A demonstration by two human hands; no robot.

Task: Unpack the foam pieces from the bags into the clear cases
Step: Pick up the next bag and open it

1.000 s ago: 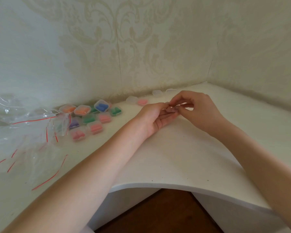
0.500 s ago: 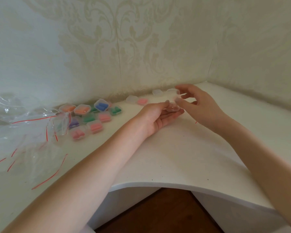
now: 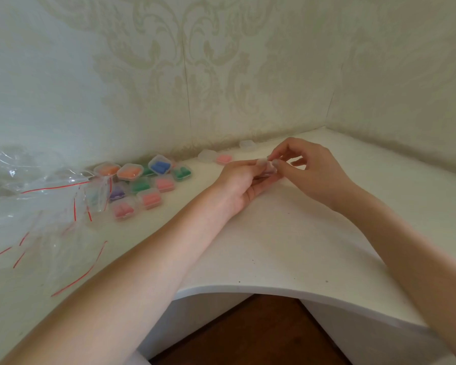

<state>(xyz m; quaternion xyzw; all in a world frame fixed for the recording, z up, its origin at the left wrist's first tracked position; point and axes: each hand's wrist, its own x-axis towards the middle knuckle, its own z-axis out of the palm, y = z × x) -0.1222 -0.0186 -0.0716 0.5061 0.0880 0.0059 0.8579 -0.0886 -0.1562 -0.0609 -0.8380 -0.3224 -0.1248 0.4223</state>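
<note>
L hand (image 3: 244, 181): palm up on tabletop (image 3: 287, 246), fingers cupped round small clear case (image 3: 266, 168).
R hand (image 3: 311, 169): thumb + forefinger pinch same case's top edge.
Filled cases (image 3: 142, 183): cluster at L, by wall.
Bags (image 3: 37, 206): empty, heaped far L.
Spare clear cases (image 3: 223, 156): near wall, behind hands.

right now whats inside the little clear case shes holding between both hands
The clear case is pinched between the left hand and right hand. A faint purplish tint shows through its lower edge, but fingers cover most of it, so its contents cannot be made out.
</note>
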